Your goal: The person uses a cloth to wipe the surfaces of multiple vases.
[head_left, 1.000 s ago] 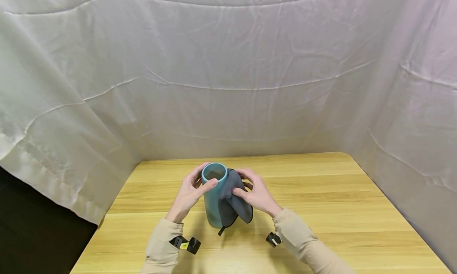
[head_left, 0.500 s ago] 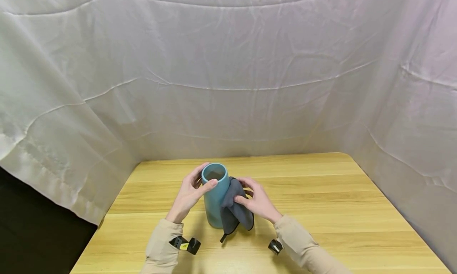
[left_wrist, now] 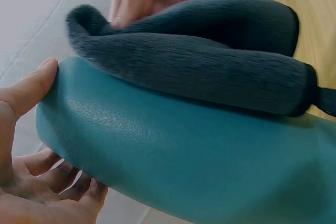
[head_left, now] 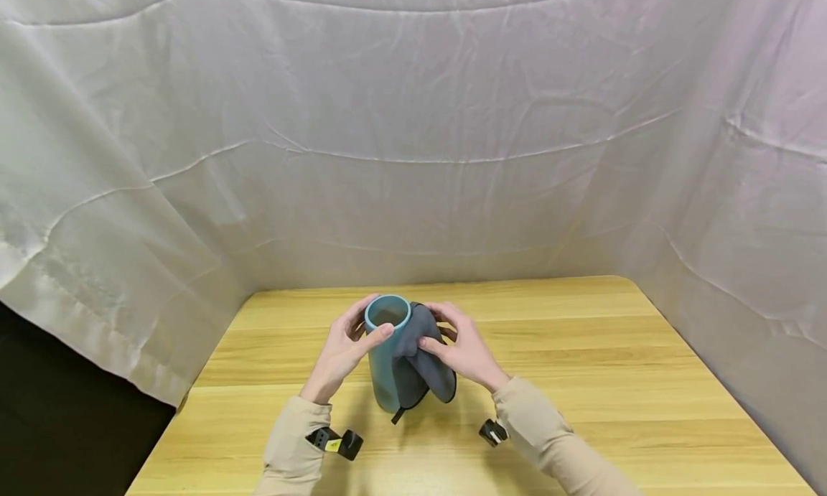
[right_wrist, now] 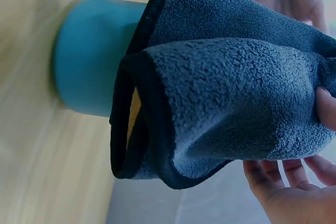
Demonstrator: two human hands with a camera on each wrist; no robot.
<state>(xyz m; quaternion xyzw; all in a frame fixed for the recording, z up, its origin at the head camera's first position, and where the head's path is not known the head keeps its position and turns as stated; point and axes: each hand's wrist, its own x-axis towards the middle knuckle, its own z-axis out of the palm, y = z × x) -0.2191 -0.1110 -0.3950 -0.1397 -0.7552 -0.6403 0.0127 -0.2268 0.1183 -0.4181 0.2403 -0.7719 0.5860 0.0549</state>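
A tall teal vase with an open, round mouth stands upright on the wooden table. My left hand grips it near the rim, thumb on the near side and fingers curled behind. On the vase's right side lies a folded dark grey cleaning cloth, black-edged with a small hanging loop. My right hand holds this cloth between thumb and fingers. The left wrist view shows the cloth along the vase wall. In the right wrist view, the cloth hides much of the vase.
The light wooden tabletop extends to both sides of the vase. Pale grey fabric hangs behind and around the table. A dark area lies beyond the left edge. Each sleeve carries a small black wrist device.
My right hand and the cloth slid down the vase's right side, then came back up to near the rim. My left hand and the vase have stayed in place.
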